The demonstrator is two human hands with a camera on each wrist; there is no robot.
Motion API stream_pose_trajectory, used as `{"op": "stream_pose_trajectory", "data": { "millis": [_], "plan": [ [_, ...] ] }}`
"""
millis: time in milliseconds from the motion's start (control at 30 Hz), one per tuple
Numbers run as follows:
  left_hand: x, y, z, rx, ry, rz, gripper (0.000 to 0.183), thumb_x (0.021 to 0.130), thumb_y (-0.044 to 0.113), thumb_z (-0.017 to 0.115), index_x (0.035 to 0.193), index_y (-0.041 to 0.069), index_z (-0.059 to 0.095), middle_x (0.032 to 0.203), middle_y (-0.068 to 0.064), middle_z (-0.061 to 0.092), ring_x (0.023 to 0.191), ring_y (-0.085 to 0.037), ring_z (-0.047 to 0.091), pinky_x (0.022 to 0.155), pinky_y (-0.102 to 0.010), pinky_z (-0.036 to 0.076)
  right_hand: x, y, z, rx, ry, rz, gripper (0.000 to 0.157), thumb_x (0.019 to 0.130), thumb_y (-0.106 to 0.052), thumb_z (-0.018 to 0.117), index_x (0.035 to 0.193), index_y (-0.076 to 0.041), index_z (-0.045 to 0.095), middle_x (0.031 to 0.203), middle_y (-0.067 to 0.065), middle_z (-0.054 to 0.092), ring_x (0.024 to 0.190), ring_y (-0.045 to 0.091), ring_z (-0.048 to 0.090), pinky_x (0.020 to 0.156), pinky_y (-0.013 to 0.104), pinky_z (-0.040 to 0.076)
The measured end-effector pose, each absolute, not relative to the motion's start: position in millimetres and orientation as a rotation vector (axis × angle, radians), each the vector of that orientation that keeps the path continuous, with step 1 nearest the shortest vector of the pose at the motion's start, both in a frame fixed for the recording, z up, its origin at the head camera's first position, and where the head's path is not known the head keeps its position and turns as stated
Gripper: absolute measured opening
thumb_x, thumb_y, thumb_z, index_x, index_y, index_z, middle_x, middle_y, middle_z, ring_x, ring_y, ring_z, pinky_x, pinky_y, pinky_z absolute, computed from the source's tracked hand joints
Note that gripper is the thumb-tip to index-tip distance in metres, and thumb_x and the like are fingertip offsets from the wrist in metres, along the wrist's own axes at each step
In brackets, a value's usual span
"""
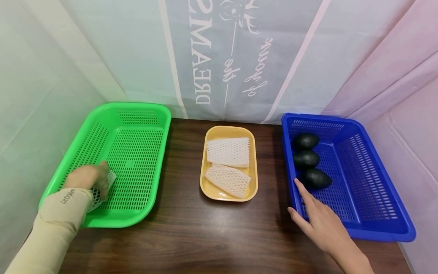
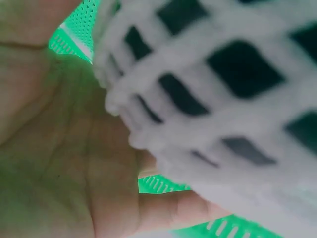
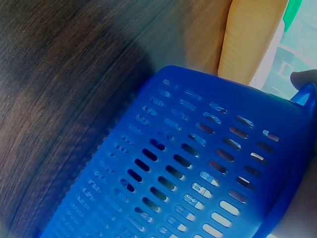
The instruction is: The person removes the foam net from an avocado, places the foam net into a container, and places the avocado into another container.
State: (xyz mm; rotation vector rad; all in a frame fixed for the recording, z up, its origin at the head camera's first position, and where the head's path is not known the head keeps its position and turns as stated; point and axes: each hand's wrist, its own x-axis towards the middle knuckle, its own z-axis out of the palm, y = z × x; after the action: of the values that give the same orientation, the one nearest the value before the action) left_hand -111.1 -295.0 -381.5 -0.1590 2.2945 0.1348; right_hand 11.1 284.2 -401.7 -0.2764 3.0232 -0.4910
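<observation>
In the head view my left hand (image 1: 88, 178) reaches into the near left part of the green basket (image 1: 164, 152). It grips an avocado in a white foam net (image 2: 218, 114), whose dark skin shows through the mesh in the left wrist view. My right hand (image 1: 323, 224) rests at the near left corner of the blue basket (image 1: 383, 171), fingers extended along its rim. Inside that basket, three dark avocados (image 1: 306, 159) lie in a row along the left wall. The right wrist view shows the slotted outer wall of the blue basket (image 3: 173, 148) and one fingertip at its rim.
Between the baskets stands a small yellow tray (image 1: 228, 197) with two white foam nets (image 1: 228, 152) lying flat in it. All stand on a dark wooden table (image 1: 191, 236). A grey printed cloth (image 1: 253, 57) hangs behind, and pale curtains (image 1: 410, 114) flank both sides.
</observation>
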Motion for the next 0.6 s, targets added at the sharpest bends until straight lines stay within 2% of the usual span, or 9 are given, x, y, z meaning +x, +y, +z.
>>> {"op": "stream_pose_trajectory", "data": {
  "millis": [100, 200, 300, 433, 600],
  "plan": [
    [-111.4, -295.6, -382.2, -0.162, 2.311, 0.128, 0.122, 0.075, 0.024, 0.085, 0.146, -0.020, -0.005, 0.139, -0.056, 0.013, 0.118, -0.072, 0.035, 0.084, -0.063, 0.051, 11.5, 284.4, -402.0, -0.277, 3.023, -0.494, 0.080, 0.099, -0.041, 0.056, 0.161, -0.023, 0.009, 0.144, 0.029, 0.050, 0.115, 0.049, 0.061, 0.090, 0.065, 0.047],
    [-111.6, -296.1, -380.9, -0.153, 2.330, 0.106, 0.104, 0.072, 0.025, 0.086, 0.142, -0.021, 0.025, 0.130, -0.053, 0.036, 0.108, -0.067, 0.047, 0.080, -0.062, 0.053, 11.7, 284.3, -402.6, -0.285, 3.026, -0.497, 0.080, 0.099, -0.041, 0.056, 0.161, -0.023, 0.009, 0.144, 0.029, 0.050, 0.115, 0.049, 0.061, 0.090, 0.065, 0.047],
    [-110.7, -295.0, -379.0, -0.162, 2.332, 0.074, 0.090, 0.069, 0.029, 0.089, 0.129, -0.021, 0.042, 0.119, -0.049, 0.047, 0.101, -0.061, 0.053, 0.079, -0.060, 0.054, 11.7, 284.4, -403.3, -0.292, 3.027, -0.498, 0.080, 0.099, -0.040, 0.057, 0.161, -0.022, 0.009, 0.144, 0.029, 0.049, 0.116, 0.049, 0.060, 0.091, 0.065, 0.048],
    [-109.6, -293.8, -378.4, -0.174, 2.316, 0.037, 0.089, 0.066, 0.034, 0.091, 0.122, -0.019, 0.046, 0.118, -0.048, 0.047, 0.102, -0.060, 0.054, 0.082, -0.060, 0.053, 11.4, 284.9, -403.8, -0.288, 3.026, -0.500, 0.080, 0.099, -0.041, 0.056, 0.161, -0.023, 0.009, 0.145, 0.029, 0.049, 0.117, 0.049, 0.059, 0.091, 0.065, 0.047],
    [-110.9, -294.0, -377.9, -0.160, 2.317, 0.045, 0.077, 0.067, 0.030, 0.090, 0.116, -0.016, 0.052, 0.113, -0.047, 0.050, 0.098, -0.059, 0.055, 0.079, -0.060, 0.054, 11.0, 284.9, -403.1, -0.280, 3.024, -0.495, 0.080, 0.099, -0.042, 0.056, 0.161, -0.023, 0.009, 0.145, 0.029, 0.048, 0.118, 0.050, 0.058, 0.091, 0.065, 0.047]
  ]
}}
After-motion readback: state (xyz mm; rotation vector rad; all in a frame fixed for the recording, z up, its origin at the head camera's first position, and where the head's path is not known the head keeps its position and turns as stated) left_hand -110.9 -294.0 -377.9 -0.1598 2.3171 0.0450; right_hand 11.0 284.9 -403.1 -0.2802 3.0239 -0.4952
